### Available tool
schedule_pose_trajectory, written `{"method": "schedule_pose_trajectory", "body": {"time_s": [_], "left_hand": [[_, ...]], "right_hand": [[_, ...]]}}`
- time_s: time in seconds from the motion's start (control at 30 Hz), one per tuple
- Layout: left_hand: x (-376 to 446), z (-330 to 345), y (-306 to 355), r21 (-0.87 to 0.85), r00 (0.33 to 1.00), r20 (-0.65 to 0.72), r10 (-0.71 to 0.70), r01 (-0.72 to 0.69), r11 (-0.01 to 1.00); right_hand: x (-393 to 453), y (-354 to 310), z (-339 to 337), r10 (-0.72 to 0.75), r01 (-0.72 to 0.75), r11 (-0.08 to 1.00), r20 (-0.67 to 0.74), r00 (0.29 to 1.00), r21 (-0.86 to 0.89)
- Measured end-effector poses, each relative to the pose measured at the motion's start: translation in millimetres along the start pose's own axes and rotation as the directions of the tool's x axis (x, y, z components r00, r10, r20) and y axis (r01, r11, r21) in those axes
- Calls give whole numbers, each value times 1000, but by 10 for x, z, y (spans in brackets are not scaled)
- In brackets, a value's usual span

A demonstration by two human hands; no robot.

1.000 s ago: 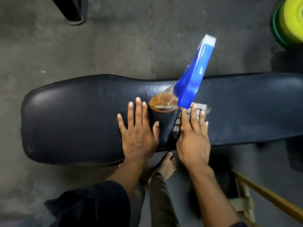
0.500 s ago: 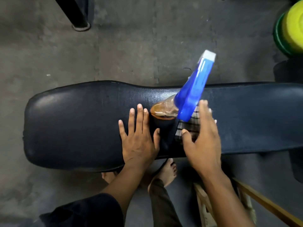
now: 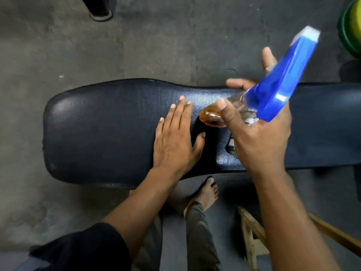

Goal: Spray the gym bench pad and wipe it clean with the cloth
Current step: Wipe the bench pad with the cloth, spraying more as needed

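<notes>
The black padded gym bench pad [image 3: 101, 130] runs left to right across the view. My left hand [image 3: 175, 141] lies flat on it, fingers together, holding nothing. The spray bottle [image 3: 281, 83], with a blue trigger head, clear body and amber liquid at its base, leans to the right with its base near the pad's middle. My right hand [image 3: 259, 133] wraps it: thumb on the clear body, fingers spread around the far side. A checked cloth [image 3: 232, 146] lies on the pad, mostly hidden under my right hand.
Grey concrete floor surrounds the bench. Green and yellow weight plates [image 3: 351, 26] stand at the top right, and a black post foot [image 3: 100, 11] at the top left. A wooden frame [image 3: 252, 233] stands by my right forearm, and my bare foot [image 3: 205, 194] is under the bench edge.
My right hand left the cloth, rose and closed around the spray bottle, which now leans further right. My left hand stayed flat on the pad.
</notes>
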State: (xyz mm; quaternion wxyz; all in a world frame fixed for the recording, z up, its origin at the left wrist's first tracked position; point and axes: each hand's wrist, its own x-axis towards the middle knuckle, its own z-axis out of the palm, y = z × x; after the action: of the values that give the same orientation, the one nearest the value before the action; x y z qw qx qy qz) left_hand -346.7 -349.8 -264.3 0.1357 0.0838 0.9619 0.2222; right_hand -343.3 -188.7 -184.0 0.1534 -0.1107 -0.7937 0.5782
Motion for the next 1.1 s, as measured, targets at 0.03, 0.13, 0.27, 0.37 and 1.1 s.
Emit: {"method": "schedule_pose_trajectory", "body": {"time_s": [0.03,0.13,0.27,0.37,1.1], "left_hand": [[-3,-29,-47,5,1000,4,-3,3,1000],[-40,-113,-242,13,1000,12,-22,22,1000],[-154,-254,-569,16,999,-4,-52,52,999],[-257,-380,-825,36,997,-11,-71,72,997],[-715,-741,-2219,19,916,-207,-344,355,935]], "right_hand": [[0,-20,34,-4,4,1000,12,1000,-29],[-23,-104,104,-7,13,994,60,998,-108],[-195,-258,237,105,-85,985,135,985,-148],[-457,-338,492,220,-174,967,260,940,-188],[-1525,-322,2049,535,-299,838,581,614,-456]]}}
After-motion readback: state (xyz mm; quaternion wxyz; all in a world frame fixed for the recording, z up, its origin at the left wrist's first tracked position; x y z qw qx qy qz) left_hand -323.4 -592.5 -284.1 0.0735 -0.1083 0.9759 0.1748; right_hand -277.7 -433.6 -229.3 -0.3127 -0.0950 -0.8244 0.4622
